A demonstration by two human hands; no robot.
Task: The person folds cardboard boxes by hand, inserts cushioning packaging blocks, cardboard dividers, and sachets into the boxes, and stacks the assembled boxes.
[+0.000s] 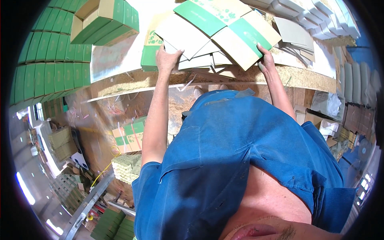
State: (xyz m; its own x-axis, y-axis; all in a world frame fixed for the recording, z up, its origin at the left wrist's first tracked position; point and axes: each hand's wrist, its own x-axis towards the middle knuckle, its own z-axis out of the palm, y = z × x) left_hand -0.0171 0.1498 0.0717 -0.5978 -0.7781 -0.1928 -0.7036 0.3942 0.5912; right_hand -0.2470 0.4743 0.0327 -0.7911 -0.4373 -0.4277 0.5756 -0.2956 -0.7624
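Flat printed cardboard sheets in green, white and brown lie overlapping on the worktable (103,67) before me. My right hand (265,60) grips the right edge of a green-banded cardboard sheet (240,39), thumb on top and fingers beneath. At the left, my left hand (168,58) has its thumb over the edge of a white cardboard sheet (183,34) and its fingers by a green printed stack (149,57). Another green and brown sheet (207,16) lies beyond, touching both. Under them, more loose white and grey sheets stick out towards the table's front edge.
Green cartons (39,78) are stacked in rows at the left, with an open-topped carton (105,24) beside them. Grey board pieces (295,33) lie at the right, near white stacked trays (324,18). A strapped carton bundle (130,135) and egg-tray-like stacks (126,168) stand below left.
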